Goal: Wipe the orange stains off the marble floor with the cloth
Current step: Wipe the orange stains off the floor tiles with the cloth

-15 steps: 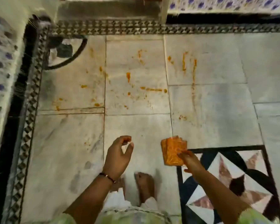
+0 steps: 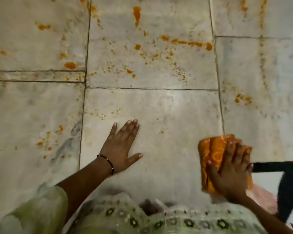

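The right hand (image 2: 231, 173) is laid flat, fingers spread, on top of the folded orange patterned cloth (image 2: 213, 157), which is pressed against the pale grey marble floor (image 2: 167, 149) at the lower right of the view, just beside the black-and-white inlaid floor panel (image 2: 287, 176). The grip of that hand is open over the cloth rather than closed around it. The left hand (image 2: 121, 149) is placed palm down on bare marble, fingers extended and slightly apart, nothing being held; a thin dark bracelet (image 2: 108, 163) is worn at its wrist.

One cloth and two hands are seen. The orange stains (image 2: 137, 14) cannot be counted exactly: several larger blobs and many fine specks are scattered over the slabs towards the far edge of the view, with a smaller cluster at the left and another at the right. All lie apart from the cloth. A pale green embroidered garment (image 2: 142, 218) fills the near edge.

Against the earlier frame, both hands, then raised in the air with the cloth pinched upright in the right one, have been brought down onto the floor, and the floor is seen from much closer, so the patterned border and wall are out of view.
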Demonstrator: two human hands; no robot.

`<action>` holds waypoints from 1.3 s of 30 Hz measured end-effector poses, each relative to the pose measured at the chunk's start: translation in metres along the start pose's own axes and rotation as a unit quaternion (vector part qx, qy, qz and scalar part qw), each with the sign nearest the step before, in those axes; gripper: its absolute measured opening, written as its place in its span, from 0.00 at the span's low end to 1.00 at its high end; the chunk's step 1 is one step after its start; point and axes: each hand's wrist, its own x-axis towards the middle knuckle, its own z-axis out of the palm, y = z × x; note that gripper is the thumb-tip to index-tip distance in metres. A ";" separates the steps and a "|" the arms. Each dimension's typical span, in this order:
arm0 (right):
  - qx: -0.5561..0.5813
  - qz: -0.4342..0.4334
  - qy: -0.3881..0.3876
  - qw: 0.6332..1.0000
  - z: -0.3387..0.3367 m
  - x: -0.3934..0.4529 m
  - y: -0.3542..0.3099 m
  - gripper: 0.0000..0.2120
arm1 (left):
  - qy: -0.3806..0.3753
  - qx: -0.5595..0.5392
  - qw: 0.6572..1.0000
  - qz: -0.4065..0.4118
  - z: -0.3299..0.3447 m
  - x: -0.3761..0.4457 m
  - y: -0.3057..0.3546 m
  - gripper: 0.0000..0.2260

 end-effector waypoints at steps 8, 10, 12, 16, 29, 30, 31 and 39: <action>-0.083 -0.217 0.109 0.967 -0.028 0.069 -0.110 0.41 | 0.047 0.059 0.996 0.039 0.015 0.019 -0.012 0.45; -0.112 -0.293 0.102 0.944 -0.029 0.076 -0.138 0.39 | 0.060 0.049 0.996 0.033 0.014 0.016 -0.010 0.44; -0.131 -0.355 0.092 0.921 -0.025 0.063 -0.155 0.40 | 0.066 0.025 0.997 0.010 0.012 0.009 -0.008 0.43; -0.142 -0.425 0.090 0.890 -0.011 0.041 -0.118 0.40 | 0.070 0.004 0.997 -0.015 0.013 0.005 -0.009 0.44; -0.112 -0.423 0.104 0.893 -0.014 0.059 -0.179 0.36 | 0.086 0.004 0.996 -0.023 0.021 -0.001 -0.016 0.44; -0.113 -0.438 0.106 0.885 -0.011 0.054 -0.163 0.36 | 0.091 0.002 0.996 -0.025 0.021 -0.001 -0.015 0.44; -0.106 -0.445 0.110 0.883 -0.010 0.052 -0.144 0.36 | 0.094 -0.001 0.995 -0.026 0.021 0.000 -0.014 0.45; -0.055 -0.252 0.138 0.956 -0.039 0.103 -0.147 0.34 | 0.085 -0.007 0.996 -0.032 0.021 0.000 -0.016 0.45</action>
